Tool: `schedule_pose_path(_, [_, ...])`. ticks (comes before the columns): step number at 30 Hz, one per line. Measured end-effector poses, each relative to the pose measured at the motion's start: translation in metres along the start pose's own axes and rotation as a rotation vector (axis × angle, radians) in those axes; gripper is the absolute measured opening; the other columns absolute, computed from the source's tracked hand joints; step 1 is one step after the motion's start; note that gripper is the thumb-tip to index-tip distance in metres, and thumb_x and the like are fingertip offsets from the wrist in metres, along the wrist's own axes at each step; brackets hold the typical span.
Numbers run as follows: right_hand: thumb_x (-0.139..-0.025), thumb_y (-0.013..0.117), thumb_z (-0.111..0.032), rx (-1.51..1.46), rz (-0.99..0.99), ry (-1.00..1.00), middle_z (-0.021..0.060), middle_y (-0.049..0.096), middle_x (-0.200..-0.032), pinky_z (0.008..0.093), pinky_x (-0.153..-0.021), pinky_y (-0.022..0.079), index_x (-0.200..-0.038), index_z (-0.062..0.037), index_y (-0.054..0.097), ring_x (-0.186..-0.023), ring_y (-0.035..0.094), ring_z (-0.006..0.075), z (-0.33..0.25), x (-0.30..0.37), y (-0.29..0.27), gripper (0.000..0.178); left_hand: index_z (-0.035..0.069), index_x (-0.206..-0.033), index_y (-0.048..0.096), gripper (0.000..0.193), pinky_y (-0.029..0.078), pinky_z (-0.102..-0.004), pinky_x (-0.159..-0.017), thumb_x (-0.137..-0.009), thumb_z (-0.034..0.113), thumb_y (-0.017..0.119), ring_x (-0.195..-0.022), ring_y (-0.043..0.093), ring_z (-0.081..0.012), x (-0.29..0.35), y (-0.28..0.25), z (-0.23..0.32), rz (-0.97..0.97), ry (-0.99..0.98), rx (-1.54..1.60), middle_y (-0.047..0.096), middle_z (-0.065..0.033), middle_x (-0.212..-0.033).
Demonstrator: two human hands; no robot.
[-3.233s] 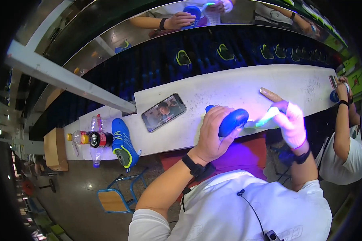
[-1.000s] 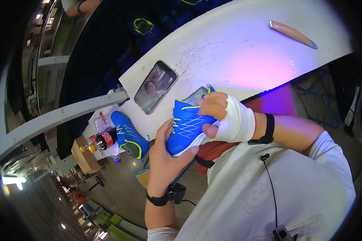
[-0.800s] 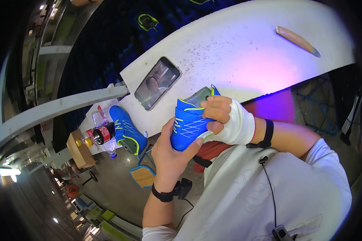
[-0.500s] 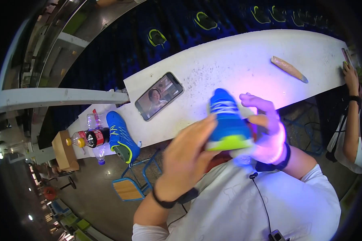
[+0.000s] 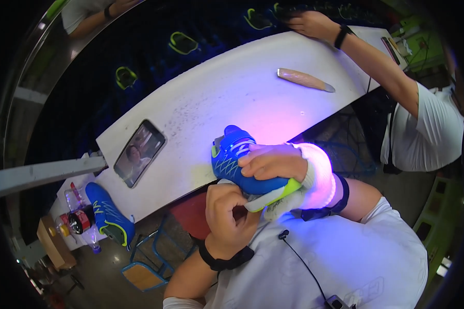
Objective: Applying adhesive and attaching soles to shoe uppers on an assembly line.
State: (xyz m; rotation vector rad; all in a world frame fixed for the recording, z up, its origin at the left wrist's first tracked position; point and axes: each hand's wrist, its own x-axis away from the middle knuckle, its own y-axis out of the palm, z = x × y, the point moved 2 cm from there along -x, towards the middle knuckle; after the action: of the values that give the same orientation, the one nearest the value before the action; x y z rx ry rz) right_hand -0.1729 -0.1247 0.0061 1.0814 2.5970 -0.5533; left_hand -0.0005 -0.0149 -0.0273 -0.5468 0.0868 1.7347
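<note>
A blue sneaker [image 5: 226, 164] with white laces and a grey and lime-green sole is held tilted over the table's near edge. My right hand [image 5: 276, 164] grips it from above, fingers lying across the blue upper. Below, my left hand [image 5: 229, 213] is curled closed at the sole's edge; its fingertips are partly hidden. A whitish, fuzzy cloth-like piece [image 5: 318, 167] wraps my right wrist, and greyish material [image 5: 282, 205] shows under the sole. Another blue sneaker [image 5: 108, 213] rests at the table's left end. A phone [image 5: 139, 153] lies on the white table [image 5: 191, 126].
A knife-like tool with a tan wrapped handle [image 5: 305, 80] lies farther back. Bottles [image 5: 80, 220] and a cardboard box [image 5: 55, 242] sit at the left. Beyond the table, shoes [image 5: 183, 43] stand on a dark line. A co-worker's arm [image 5: 381, 67] reaches across from the right.
The sneaker has turned, its sole now tipped toward me. My right hand has moved over its top, and my left hand has dropped to the sole. The co-worker's arm now reaches over the table.
</note>
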Motion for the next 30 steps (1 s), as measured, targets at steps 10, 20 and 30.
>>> schedule_pose_path(10, [-0.074, 0.098, -0.013, -0.370, 0.266, 0.030, 0.0172, 0.076, -0.130, 0.0464, -0.113, 0.054, -0.123, -0.0031, 0.074, -0.130, 0.070, 0.0303, 0.048, 0.049, -0.062, 0.055, 0.004, -0.106, 0.059, 0.047, 0.047, -0.0644, -0.107, -0.076, 0.014, 0.093, -0.113, 0.054, -0.0431, -0.054, 0.031, 0.000, -0.348, 0.083, -0.520, 0.054, -0.0200, -0.121])
schedule_pose_path(20, [-0.081, 0.091, -0.037, 0.504, 0.029, 0.351, 0.0165, 0.080, -0.106, 0.0373, -0.083, 0.062, -0.118, -0.0077, 0.081, -0.089, 0.077, 0.0313, 0.035, 0.044, -0.086, 0.048, 0.005, -0.113, 0.063, 0.054, 0.052, -0.0499, -0.102, -0.075, 0.018, 0.098, -0.124, 0.060, -0.0381, -0.073, 0.026, -0.021, -0.396, 0.027, -0.508, 0.065, -0.0192, -0.128])
schedule_pose_path(30, [-0.093, 0.077, -0.041, 0.074, 0.125, -0.006, 0.0150, 0.070, -0.122, 0.0409, -0.097, 0.057, -0.131, -0.0023, 0.067, -0.111, 0.070, 0.0256, 0.042, -0.042, -0.027, 0.055, 0.001, -0.139, 0.067, 0.086, 0.052, -0.0426, -0.108, -0.064, 0.021, 0.105, -0.120, 0.069, -0.0293, -0.110, -0.066, 0.030, -0.285, 0.192, -0.348, 0.070, -0.0166, -0.136])
